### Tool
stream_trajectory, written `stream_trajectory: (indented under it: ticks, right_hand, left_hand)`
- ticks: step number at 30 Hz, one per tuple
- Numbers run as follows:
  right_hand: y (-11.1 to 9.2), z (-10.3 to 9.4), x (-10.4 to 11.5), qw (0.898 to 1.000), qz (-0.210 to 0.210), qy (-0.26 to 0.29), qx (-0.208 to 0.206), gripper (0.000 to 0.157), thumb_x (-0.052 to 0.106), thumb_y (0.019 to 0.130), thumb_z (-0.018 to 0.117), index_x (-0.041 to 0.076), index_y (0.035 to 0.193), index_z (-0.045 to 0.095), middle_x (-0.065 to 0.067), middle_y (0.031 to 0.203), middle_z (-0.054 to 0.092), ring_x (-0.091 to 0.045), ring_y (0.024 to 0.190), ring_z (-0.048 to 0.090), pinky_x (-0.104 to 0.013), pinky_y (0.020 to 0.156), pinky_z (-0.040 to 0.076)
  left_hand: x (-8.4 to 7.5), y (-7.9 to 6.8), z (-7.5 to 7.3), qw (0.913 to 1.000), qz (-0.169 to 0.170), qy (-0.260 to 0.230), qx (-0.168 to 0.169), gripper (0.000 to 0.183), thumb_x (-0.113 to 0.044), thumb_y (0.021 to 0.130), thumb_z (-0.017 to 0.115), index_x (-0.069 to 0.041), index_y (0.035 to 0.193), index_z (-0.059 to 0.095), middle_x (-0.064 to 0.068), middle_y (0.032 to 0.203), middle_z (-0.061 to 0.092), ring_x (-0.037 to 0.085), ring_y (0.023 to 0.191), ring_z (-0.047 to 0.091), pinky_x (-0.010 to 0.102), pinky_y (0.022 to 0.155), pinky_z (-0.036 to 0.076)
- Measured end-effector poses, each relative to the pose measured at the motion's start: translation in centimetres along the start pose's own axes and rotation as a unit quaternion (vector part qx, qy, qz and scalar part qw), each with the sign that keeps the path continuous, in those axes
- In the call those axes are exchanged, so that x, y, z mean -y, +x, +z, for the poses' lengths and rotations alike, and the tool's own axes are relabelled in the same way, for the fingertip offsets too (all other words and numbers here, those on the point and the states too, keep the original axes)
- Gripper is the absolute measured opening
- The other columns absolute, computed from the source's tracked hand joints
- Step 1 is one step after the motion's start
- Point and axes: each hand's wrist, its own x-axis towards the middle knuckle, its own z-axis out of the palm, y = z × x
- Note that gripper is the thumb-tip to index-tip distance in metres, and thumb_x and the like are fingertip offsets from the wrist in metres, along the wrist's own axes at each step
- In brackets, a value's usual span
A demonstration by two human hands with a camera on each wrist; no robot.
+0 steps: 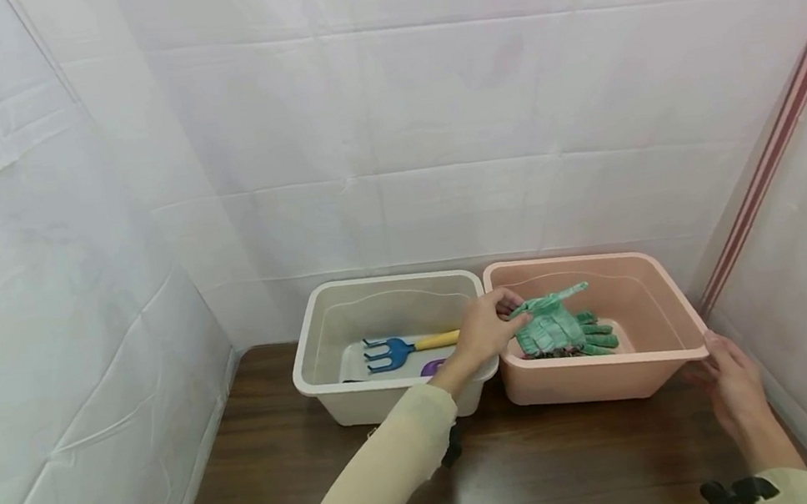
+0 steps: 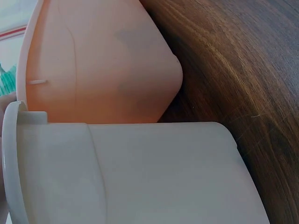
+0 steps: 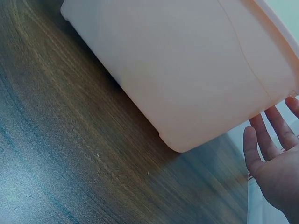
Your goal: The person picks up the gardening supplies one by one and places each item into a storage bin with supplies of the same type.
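In the head view my left hand (image 1: 484,328) reaches over the touching rims of two bins and pinches the cuff of a green glove (image 1: 549,328) between thumb and fingers. Green glove fingers (image 1: 597,335) lie lower in the pink bin (image 1: 669,355), with a dark patterned patch (image 1: 559,353) under the cuff. At that bin's front right corner is my right hand (image 1: 735,379). Its fairly straight fingers touch the outer wall below the rim, as the right wrist view shows the hand (image 3: 275,163). The left wrist view catches only a sliver of green glove (image 2: 7,81).
The off-white bin (image 1: 397,385) stands left of the pink one. Inside lie a blue hand rake (image 1: 393,353) with a yellow handle and a purple item (image 1: 433,367), partly hidden by the left arm. White sheeting (image 1: 357,123) surrounds the brown wooden table (image 1: 263,462).
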Motion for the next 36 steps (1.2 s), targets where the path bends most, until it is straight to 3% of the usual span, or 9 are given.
stream_trajectory:
  ticks: [10,22,26,32,36]
  right_hand:
    - [0.34,0.47,-0.24,1.000,0.006,-0.008,-0.002,0.034,0.038,0.108,0.062,0.016,0.134,0.062,0.017,0.114,0.070,-0.001,0.105,0.067,-0.025,0.080,0.059]
    - [0.34,0.03,-0.35,1.000,0.005,-0.017,0.001,0.033,0.039,0.109,0.060,0.018,0.135,0.062,0.018,0.115,0.069,-0.002,0.105,0.066,-0.024,0.079,0.058]
    - [0.33,0.02,-0.29,1.000,0.003,-0.004,0.006,0.029,0.036,0.109,0.061,0.018,0.131,0.064,0.017,0.112,0.071,-0.001,0.102,0.068,-0.025,0.078,0.059]
    - [0.33,0.09,-0.15,1.000,0.006,-0.012,-0.005,0.033,0.039,0.108,0.063,0.017,0.132,0.063,0.017,0.114,0.069,-0.002,0.103,0.067,-0.026,0.078,0.059]
    - [0.33,0.03,-0.15,1.000,0.005,-0.014,-0.008,0.030,0.038,0.108,0.063,0.015,0.128,0.065,0.016,0.111,0.071,-0.002,0.100,0.069,-0.026,0.076,0.059]
  left_hand:
    - [0.65,0.25,0.00,0.9999,0.002,0.005,-0.010,0.016,-0.021,0.096,0.082,-0.013,0.106,0.074,-0.004,0.101,0.073,0.006,0.088,0.066,0.018,0.080,0.054]
    - [0.40,0.39,0.03,0.9998,0.000,0.018,0.001,0.016,-0.027,0.096,0.082,-0.016,0.106,0.074,-0.009,0.098,0.071,0.001,0.086,0.064,0.017,0.078,0.054]
    - [0.45,0.27,0.00,1.0000,-0.001,-0.002,0.003,0.018,-0.030,0.096,0.083,-0.017,0.106,0.075,-0.009,0.099,0.072,0.002,0.086,0.065,0.018,0.078,0.054]
    - [0.19,0.21,-0.33,0.9975,0.000,-0.063,0.030,0.033,-0.035,0.096,0.082,-0.013,0.119,0.075,0.003,0.114,0.075,0.010,0.098,0.070,0.021,0.085,0.056]
    - [0.00,-0.12,-0.73,0.9957,-0.008,-0.085,0.038,0.037,-0.038,0.096,0.081,-0.013,0.122,0.074,0.001,0.117,0.074,0.011,0.106,0.070,0.023,0.089,0.056]
